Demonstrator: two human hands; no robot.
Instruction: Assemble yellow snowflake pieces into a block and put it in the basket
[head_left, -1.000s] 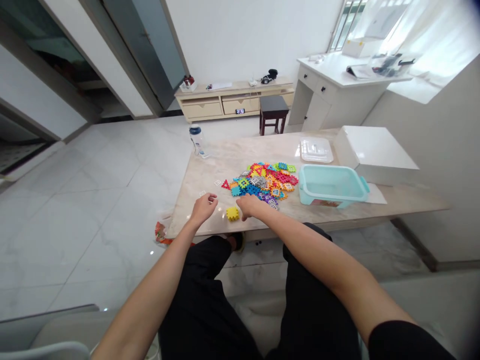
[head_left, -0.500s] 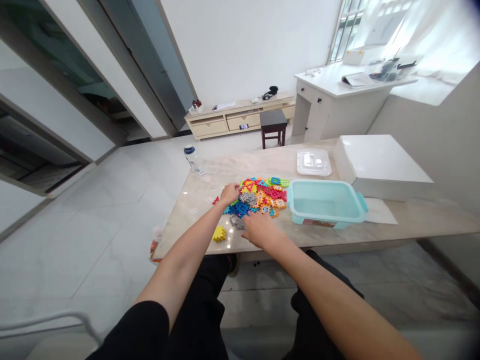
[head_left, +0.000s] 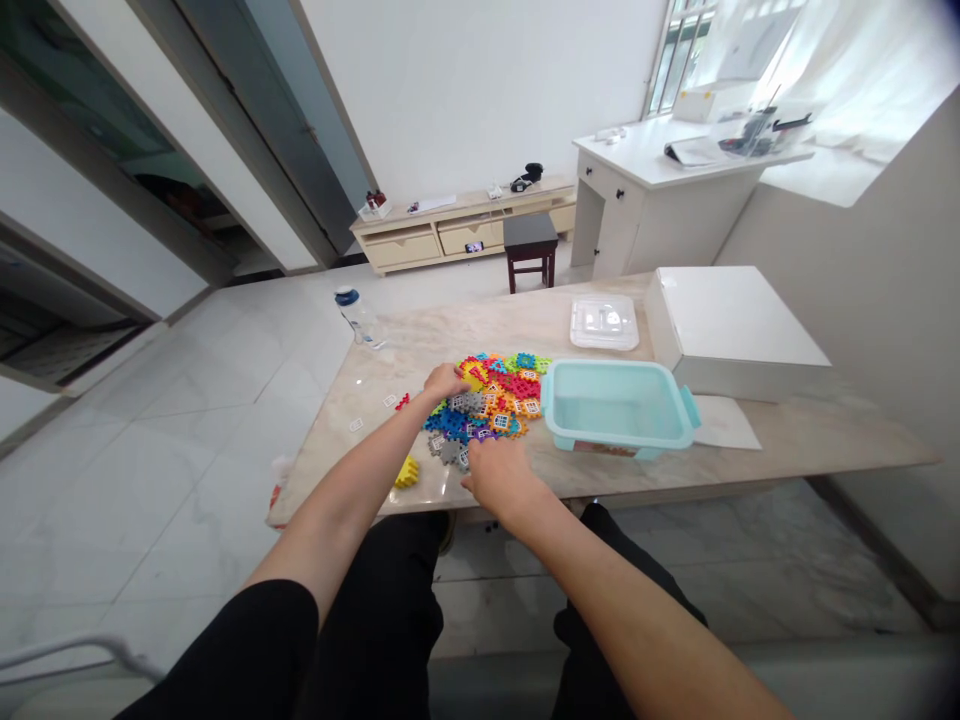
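A pile of colourful interlocking plastic building pieces [head_left: 495, 395] lies on the marble-look table, some with white window frames. My left hand [head_left: 445, 382] reaches the pile's far left side, its fingers closed on the edge of a yellow building piece [head_left: 474, 376]. At the near edge, my right hand [head_left: 504, 476] is curled beside grey building pieces [head_left: 447, 450]. Its fingertips are mostly hidden, so what they hold cannot be made out. A stack of yellow pieces [head_left: 407, 473] sits near the front edge, partly behind my left forearm.
To the right of the pile stands a light-teal plastic bin [head_left: 619, 405]. Behind it lies a clear plastic lid or box [head_left: 604, 322], with a large white box [head_left: 739, 315] farther right. A water bottle [head_left: 360, 318] stands at the back left. Small white frames [head_left: 356, 425] lie at left.
The view has swung slightly right, so the table appears farther left. My left hand has reached to a yellow piece on the pile; my right hand stays at the near edge, uncovering more grey pieces.
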